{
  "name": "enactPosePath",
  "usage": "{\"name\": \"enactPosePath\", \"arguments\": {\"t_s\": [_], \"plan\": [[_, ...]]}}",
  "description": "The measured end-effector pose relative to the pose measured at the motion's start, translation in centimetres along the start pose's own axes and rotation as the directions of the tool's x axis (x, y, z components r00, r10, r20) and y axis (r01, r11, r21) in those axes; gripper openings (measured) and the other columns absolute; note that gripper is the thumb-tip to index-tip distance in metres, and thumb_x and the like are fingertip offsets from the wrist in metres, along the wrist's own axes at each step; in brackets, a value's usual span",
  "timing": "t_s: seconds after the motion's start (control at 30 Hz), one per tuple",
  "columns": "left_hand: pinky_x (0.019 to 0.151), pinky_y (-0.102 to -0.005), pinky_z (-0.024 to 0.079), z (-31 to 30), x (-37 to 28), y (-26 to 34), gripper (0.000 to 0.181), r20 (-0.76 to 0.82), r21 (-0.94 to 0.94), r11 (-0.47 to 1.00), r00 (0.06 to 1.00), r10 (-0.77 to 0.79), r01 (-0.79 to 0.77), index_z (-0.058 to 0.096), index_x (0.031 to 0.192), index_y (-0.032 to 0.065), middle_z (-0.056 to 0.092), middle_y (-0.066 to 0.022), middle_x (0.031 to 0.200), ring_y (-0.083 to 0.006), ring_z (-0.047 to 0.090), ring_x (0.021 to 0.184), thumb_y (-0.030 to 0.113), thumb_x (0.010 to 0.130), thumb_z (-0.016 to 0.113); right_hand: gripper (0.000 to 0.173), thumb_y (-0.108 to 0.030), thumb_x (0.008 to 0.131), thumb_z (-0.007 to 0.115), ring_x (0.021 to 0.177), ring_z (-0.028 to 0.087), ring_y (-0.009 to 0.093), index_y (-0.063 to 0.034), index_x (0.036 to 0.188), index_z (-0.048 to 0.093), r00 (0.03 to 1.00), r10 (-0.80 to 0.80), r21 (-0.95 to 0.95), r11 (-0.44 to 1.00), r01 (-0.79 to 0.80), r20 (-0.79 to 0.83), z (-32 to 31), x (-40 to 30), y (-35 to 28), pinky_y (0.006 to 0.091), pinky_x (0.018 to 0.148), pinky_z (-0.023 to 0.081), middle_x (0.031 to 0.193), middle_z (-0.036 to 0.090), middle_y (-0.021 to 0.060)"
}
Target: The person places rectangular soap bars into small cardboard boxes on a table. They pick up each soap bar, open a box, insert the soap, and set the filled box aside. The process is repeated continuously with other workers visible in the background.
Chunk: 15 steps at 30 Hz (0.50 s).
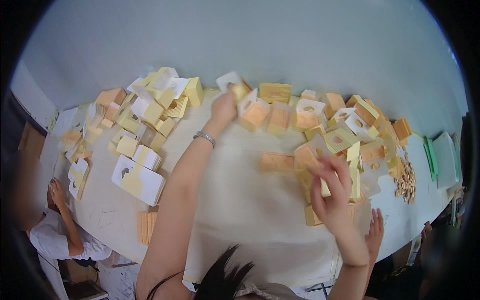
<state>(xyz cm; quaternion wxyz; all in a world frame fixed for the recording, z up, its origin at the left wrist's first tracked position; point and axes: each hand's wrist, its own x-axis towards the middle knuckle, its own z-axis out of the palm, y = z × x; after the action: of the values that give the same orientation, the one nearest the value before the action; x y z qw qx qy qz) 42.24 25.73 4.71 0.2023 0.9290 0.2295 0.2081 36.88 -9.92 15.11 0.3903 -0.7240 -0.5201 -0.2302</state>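
My left hand [224, 108] reaches to the back of the table, fingers closed around a small yellow paper box [240, 92] with a white flap; motion blurs both. Just right of it stand small open boxes with orange faces [255, 115] and white flaps. My right hand [333, 189] is blurred, raised over the front of the right-hand heap of boxes [339, 139], its fingers bent and apart. A pale piece shows between those fingers; whether it is held or lies behind them is unclear. An orange-faced box [277, 162] lies left of that hand.
A heap of yellow and white boxes [150, 108] stands at left, with flat white card blanks [138, 180] and stacked orange pieces [147, 228] nearer. Small gold-coloured pieces [405, 182] lie right. Another person's hand [375, 232] is beside my right forearm; another person [63, 232] sits left.
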Motion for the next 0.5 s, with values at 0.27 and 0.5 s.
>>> {"name": "enactPosePath", "arguments": {"t_s": [0.27, 0.5], "plan": [[0.056, -0.0342, 0.053, -3.4, -13.8, -1.8, 0.014, 0.250, 0.463, 0.620, 0.764, 0.595, -0.634, 0.062, 0.085, 0.0045, 0.064, -0.0067, 0.079, -0.0200, 0.066, 0.073, 0.011, 0.073, 0.062, 0.032, -0.006, 0.079, 0.060, 0.107, 0.059, 0.035, -0.0043, 0.111, 0.066, 0.950, 0.022, 0.141, 0.988, -0.069, 0.310, 19.5, 16.2, 3.6, 0.0410, 0.089, 0.051, 0.121, 0.059, 0.0177], [0.058, -0.0348, 0.053, -10.8, -24.0, -3.3, 0.028, 0.393, 0.451, 0.792, 0.888, 0.239, -0.412, 0.062, 0.097, 0.0006, 0.065, -0.0081, 0.079, -0.0227, 0.067, 0.074, 0.011, 0.071, 0.067, 0.074, -0.058, 0.075, 0.065, 0.133, 0.044, 0.036, -0.0080, 0.129, 0.060, 0.897, 0.265, 0.249, 0.898, -0.363, 0.355, 38.6, 22.1, 1.8, 0.0481, 0.107, 0.038, 0.141, 0.050, 0.0181]]}}
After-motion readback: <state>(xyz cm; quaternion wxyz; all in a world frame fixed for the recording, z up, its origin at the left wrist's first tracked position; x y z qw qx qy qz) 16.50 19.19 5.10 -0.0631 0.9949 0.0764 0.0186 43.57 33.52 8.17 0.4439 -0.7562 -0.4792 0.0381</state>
